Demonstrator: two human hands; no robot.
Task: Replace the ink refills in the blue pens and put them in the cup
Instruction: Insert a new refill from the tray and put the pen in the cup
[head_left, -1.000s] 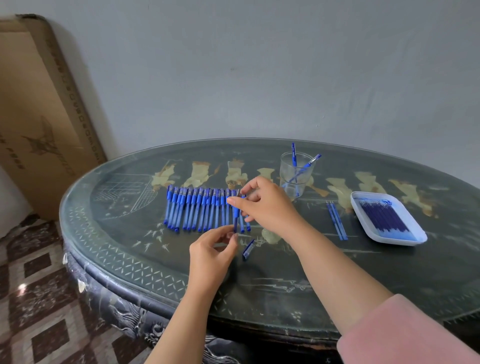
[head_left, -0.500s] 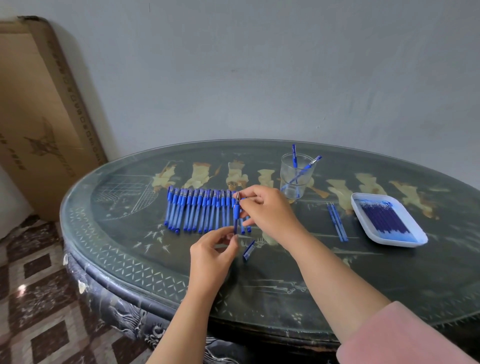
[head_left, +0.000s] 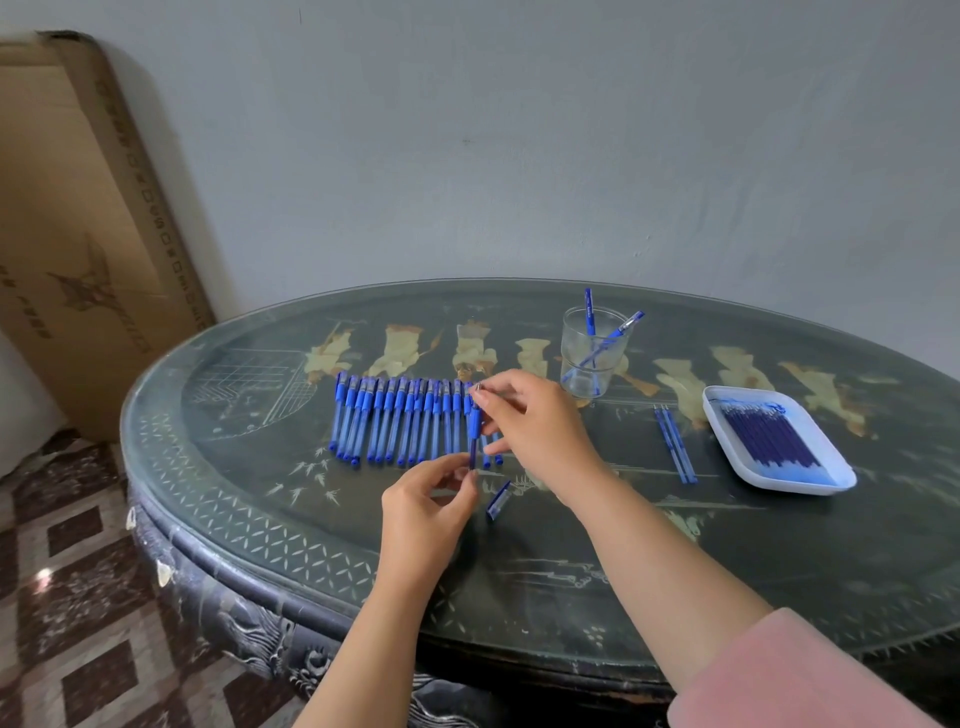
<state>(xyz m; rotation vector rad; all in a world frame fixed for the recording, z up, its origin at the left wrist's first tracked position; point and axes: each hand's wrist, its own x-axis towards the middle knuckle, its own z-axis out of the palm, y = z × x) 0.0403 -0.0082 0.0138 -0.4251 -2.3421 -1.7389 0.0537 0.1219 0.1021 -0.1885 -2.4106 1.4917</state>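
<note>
A blue pen (head_left: 474, 434) stands nearly upright above the table between both hands. My left hand (head_left: 423, 512) pinches its lower end. My right hand (head_left: 535, 428) pinches its upper tip with thumb and forefinger. A blue pen cap (head_left: 498, 500) lies on the table just below them. Several blue pens (head_left: 400, 421) lie side by side in a row to the left. A clear glass cup (head_left: 592, 351) farther back holds two blue pens. A white tray (head_left: 826, 470) on the right holds several blue refills, and two loose refills (head_left: 675, 444) lie beside it.
The dark oval table (head_left: 571, 571) has a glass top with painted figures. A large cardboard box (head_left: 78, 208) leans against the wall at the left. Patterned floor tiles (head_left: 78, 597) show at the lower left.
My right hand has shifted slightly right and its fingers have moved up to the pen's tip. My left hand has risen a little, still at the pen's lower end.
</note>
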